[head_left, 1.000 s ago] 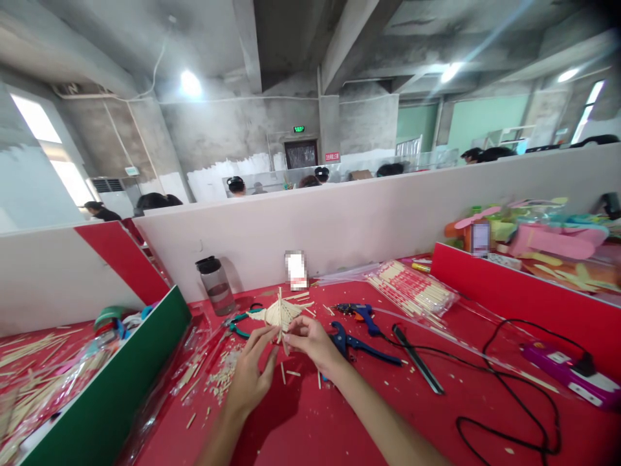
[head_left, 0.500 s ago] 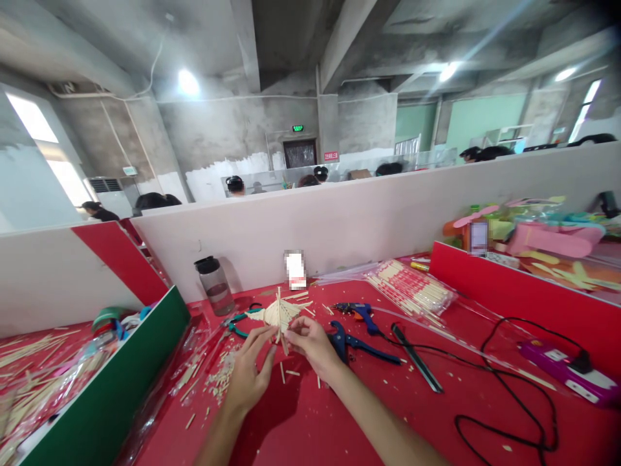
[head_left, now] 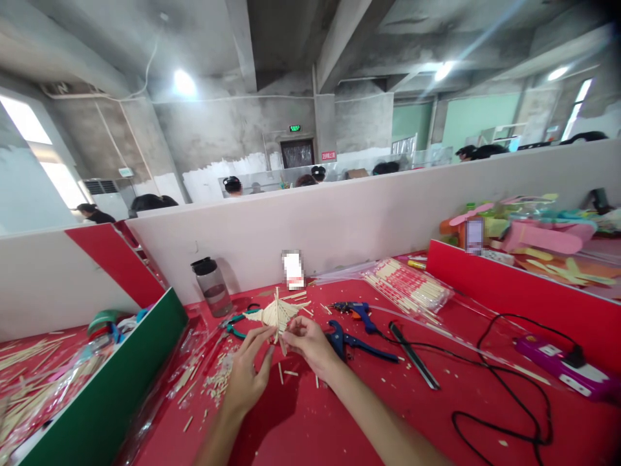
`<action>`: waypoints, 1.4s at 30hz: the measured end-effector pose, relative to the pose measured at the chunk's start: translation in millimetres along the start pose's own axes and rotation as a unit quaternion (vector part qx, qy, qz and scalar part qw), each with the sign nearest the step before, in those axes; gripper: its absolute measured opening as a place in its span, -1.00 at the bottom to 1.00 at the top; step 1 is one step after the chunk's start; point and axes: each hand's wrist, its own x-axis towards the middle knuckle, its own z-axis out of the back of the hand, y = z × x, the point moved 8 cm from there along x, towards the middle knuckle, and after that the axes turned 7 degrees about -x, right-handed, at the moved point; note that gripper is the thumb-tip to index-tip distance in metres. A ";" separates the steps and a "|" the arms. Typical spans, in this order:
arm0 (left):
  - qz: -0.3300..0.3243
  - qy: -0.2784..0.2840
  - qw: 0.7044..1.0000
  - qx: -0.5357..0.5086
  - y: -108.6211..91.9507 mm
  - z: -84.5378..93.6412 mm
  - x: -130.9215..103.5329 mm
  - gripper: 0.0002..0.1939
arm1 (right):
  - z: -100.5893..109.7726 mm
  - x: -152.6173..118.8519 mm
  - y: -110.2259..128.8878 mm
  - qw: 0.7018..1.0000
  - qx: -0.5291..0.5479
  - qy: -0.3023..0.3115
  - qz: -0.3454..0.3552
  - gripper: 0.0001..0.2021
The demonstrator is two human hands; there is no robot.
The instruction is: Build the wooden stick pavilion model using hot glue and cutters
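Observation:
A small model made of pale wooden sticks [head_left: 275, 313], with wing-like sides and an upright stick, is held over the red table. My left hand [head_left: 252, 366] has its fingertips on the model's lower left side. On its lower right side, my right hand [head_left: 308, 340] pinches it with bent fingers. The fingertips partly hide the model's near end. Teal-handled pliers [head_left: 237, 323] lie just behind my left hand. Right of my right hand are a blue cutter tool [head_left: 361, 343] and a blue glue gun [head_left: 356, 310].
A dark bottle [head_left: 212, 288] and a phone [head_left: 294, 270] stand by the white partition [head_left: 339, 220]. Bagged sticks [head_left: 410, 288], a knife [head_left: 414, 356], a black cable and a purple power strip [head_left: 565, 367] lie rightward. Green [head_left: 111, 382] and red [head_left: 514, 285] dividers flank the table. People's heads show beyond.
The whole view has shifted slightly, so things appear a little further left. Both hands keep nearly the same hold on the stick model.

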 end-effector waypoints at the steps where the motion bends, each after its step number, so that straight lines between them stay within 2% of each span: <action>1: -0.002 -0.002 1.000 0.001 -0.7 0.4 0.2 -0.67 | -0.2 0.2 0.3 1.000 -0.001 0.000 0.004 -0.47; 7: -0.008 -0.002 1.000 0.006 -6.0 1.8 0.8 -0.68 | 1.2 0.3 -1.5 1.000 0.009 -0.020 0.018 -0.47; 13: -0.019 0.022 0.999 0.019 -7.7 -1.2 -0.1 -0.66 | -0.3 -3.8 -4.1 0.998 0.041 -0.037 0.004 -0.47; 27: -0.025 0.032 0.998 0.043 -7.4 -5.7 0.1 -0.64 | -0.6 -7.7 -5.7 0.996 0.073 -0.057 -0.005 -0.48; 42: -0.048 0.014 0.995 0.081 -6.0 -9.5 -1.3 -0.62 | -0.8 -7.3 -12.7 0.990 0.126 -0.067 0.003 -0.50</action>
